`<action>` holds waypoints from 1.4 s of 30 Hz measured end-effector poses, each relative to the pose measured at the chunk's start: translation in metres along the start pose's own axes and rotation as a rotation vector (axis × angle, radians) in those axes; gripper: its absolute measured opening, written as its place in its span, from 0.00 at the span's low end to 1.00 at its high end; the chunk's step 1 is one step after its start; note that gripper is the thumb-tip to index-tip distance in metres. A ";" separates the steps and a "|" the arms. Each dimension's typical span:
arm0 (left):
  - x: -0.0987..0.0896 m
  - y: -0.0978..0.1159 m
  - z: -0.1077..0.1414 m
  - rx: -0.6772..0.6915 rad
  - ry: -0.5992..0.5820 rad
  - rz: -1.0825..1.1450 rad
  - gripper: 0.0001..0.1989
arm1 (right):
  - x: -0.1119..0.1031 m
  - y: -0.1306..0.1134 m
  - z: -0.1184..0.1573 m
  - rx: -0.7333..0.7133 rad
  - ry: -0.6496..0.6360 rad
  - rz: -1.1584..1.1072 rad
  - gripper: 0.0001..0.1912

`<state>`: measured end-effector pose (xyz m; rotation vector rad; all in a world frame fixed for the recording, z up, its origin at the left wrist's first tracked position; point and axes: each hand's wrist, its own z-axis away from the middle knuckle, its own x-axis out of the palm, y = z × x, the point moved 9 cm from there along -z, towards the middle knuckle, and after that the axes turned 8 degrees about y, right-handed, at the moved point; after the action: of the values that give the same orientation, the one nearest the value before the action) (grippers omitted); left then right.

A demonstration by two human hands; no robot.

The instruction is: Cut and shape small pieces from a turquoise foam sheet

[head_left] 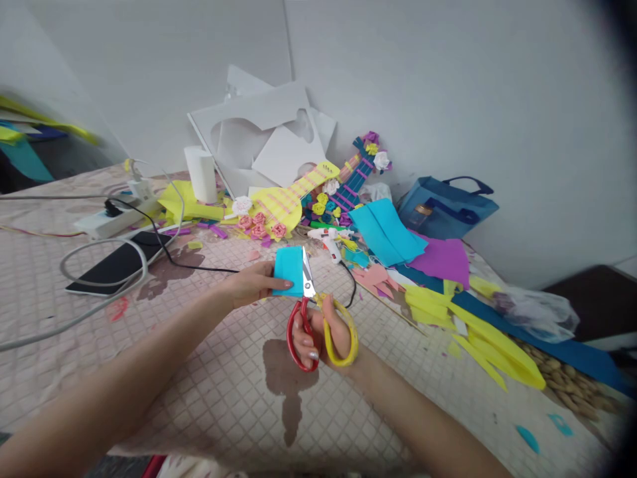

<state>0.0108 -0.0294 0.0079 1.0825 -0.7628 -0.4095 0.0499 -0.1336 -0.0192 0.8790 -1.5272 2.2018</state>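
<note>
My left hand (259,282) pinches a small turquoise rectangle (287,269), paper or thin foam, by its left side. In my right hand (326,332) is a pair of scissors (308,287) with one red and one yellow handle. Fingers and thumb pass through the handle loops. The blades are slightly parted and point away from me, along the rectangle's right edge; whether they bite into it I cannot tell. A white glue gun (331,244) lies just beyond the scissors. Larger turquoise sheets (385,232) rest to its right.
A yellow guitar-shaped craft (279,206) with pink roses and a blue one (355,179) lean at the back near white board offcuts (249,119). A tablet (122,262), cables and a power strip (112,216) lie left. Yellow strips (478,332) and a blue bag (445,209) are right.
</note>
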 end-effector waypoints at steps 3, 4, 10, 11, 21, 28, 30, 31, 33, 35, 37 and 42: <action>-0.001 -0.001 0.000 -0.013 -0.003 -0.001 0.22 | -0.001 -0.001 0.000 -0.006 0.010 0.011 0.35; -0.001 -0.002 0.000 -0.015 -0.004 0.002 0.22 | -0.002 0.000 -0.001 -0.009 0.015 0.016 0.35; 0.000 -0.001 -0.001 -0.013 -0.008 0.013 0.21 | -0.004 0.000 -0.001 -0.023 0.040 0.044 0.35; 0.000 0.000 0.000 -0.013 -0.008 0.013 0.21 | -0.004 0.001 -0.001 -0.021 0.045 0.047 0.35; 0.001 0.000 0.000 0.003 -0.020 -0.002 0.21 | -0.002 -0.001 -0.001 -0.064 0.004 0.046 0.33; 0.004 -0.001 0.002 -0.023 -0.036 -0.010 0.20 | 0.000 -0.004 -0.001 -0.075 0.012 0.068 0.35; 0.005 -0.003 0.001 -0.031 -0.056 -0.014 0.20 | -0.003 -0.004 -0.001 -0.071 0.035 0.072 0.36; 0.005 -0.004 0.001 -0.034 -0.069 -0.014 0.20 | -0.004 -0.004 -0.001 -0.070 0.042 0.074 0.36; 0.006 -0.006 0.000 -0.035 -0.093 -0.012 0.20 | -0.006 -0.005 -0.001 -0.069 0.054 0.073 0.35; 0.006 -0.007 -0.001 -0.036 -0.105 -0.016 0.20 | -0.007 -0.005 -0.001 -0.067 0.063 0.072 0.35; 0.006 -0.007 -0.001 -0.030 -0.105 -0.020 0.20 | -0.008 -0.005 -0.001 -0.061 0.071 0.076 0.35; 0.008 -0.007 0.001 -0.031 -0.096 -0.016 0.19 | -0.013 -0.004 -0.001 -0.080 0.127 0.088 0.34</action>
<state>0.0163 -0.0379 0.0045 1.0465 -0.8305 -0.4876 0.0611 -0.1298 -0.0249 0.6466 -1.6087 2.1942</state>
